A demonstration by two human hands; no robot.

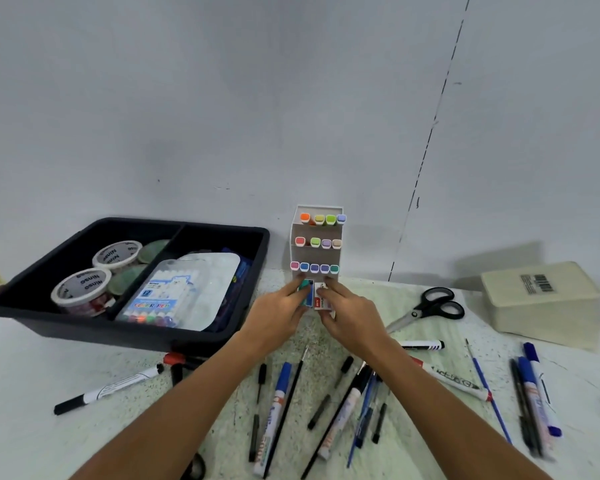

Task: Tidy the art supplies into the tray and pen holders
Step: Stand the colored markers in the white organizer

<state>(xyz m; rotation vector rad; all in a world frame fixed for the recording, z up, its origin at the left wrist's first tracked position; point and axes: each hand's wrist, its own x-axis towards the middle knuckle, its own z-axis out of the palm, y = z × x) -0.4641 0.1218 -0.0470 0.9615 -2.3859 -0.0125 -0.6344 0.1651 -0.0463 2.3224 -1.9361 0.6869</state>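
Note:
A white tiered pen holder (pixel 316 252) stands against the wall with rows of coloured highlighters. Right in front of its base, my left hand (pixel 280 306) grips a small teal box (pixel 306 292) and my right hand (pixel 349 308) grips a small white and red box (pixel 321 299); the two boxes touch side by side. A black divided tray (pixel 222 336) at the left holds two tape rolls (pixel 84 289), a colour pen pack (pixel 161 299) and a clear pouch. Several markers and pens (pixel 278 410) lie scattered on the table below my arms.
Black-handled scissors (pixel 430 306) lie right of my hands. A cream lidded box (pixel 542 299) sits at the far right by the wall. More markers (pixel 534 393) lie at the right edge and a black and white marker (pixel 108 388) at the left front.

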